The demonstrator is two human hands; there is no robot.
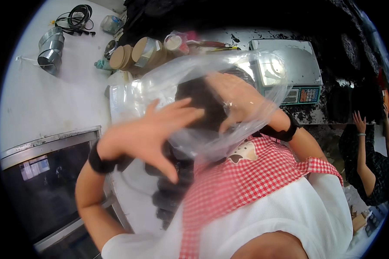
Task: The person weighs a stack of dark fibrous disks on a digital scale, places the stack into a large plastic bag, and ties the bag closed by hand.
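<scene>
A large clear plastic bag (189,140) spreads across the work surface before me, with a dark, rounded bundle (194,89) showing inside it. My right hand (238,97) reaches into the bag over the right side of the bundle, seen partly through the film. Whether its fingers grip anything is unclear. At the bag's near left side hovers my left hand (146,132), blurred, with its fingers and thumb spread and nothing held. Below it, several black packed bundles (170,194) lie beside my red checked apron (262,168).
A digital scale (288,61) stands behind the bag. Cardboard rolls (144,51) and a yellow utility knife (226,49) sit along the back. To the left are a coiled cable (79,16) and a shiny rolled strip (51,51). Another person's hand (359,123) touches dark material at right.
</scene>
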